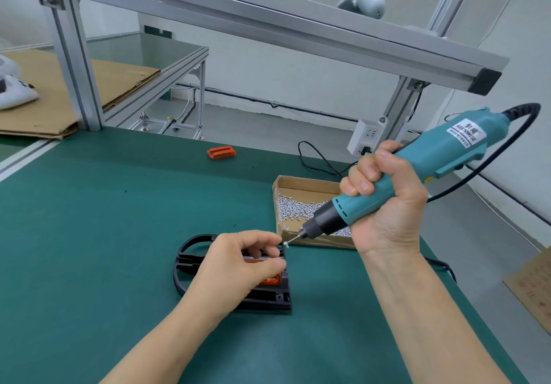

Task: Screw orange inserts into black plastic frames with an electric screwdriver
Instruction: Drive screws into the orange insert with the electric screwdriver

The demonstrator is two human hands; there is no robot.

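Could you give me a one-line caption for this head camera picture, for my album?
Right hand brings a screwdriver with a screw to a black frame held by the left hand.

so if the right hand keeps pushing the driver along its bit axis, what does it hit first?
Probably the black frame at its far right corner, beside the left hand's fingertips. The screw on the bit hangs near it; depth is unclear.
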